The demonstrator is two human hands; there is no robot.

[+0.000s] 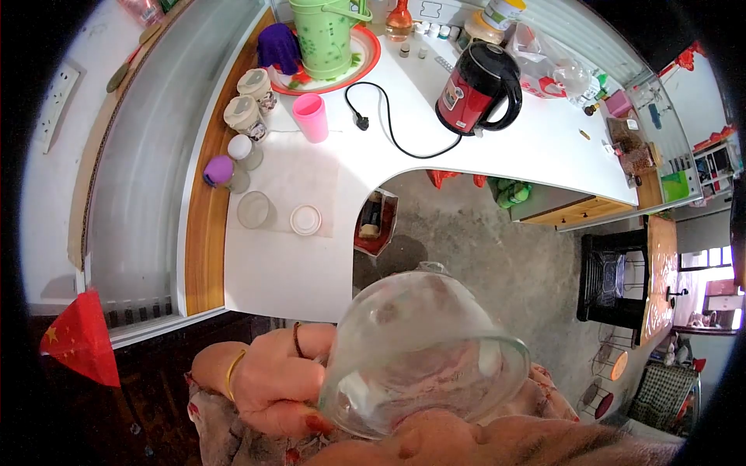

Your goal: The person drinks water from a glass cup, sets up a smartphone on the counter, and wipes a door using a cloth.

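Observation:
A large clear glass bowl-like vessel [423,365] is tilted in front of my body, its wide rim facing down and to the right. A small glass knob or handle shows at its far end. My left hand [284,380], with a gold bangle at the wrist, is closed against the vessel's left side, thumb near the rim. At the bottom of the view, my right hand [435,439] is bent against the near rim. Its knuckles show, but its fingertips are hidden.
A white counter [287,272] curves around ahead. On it stand a red and black kettle [475,89] with its cord, a pink cup [311,120], a green bucket [322,39] on a tray, and several jars [245,116]. A glass jar [255,210] and a round lid [305,220] are nearest.

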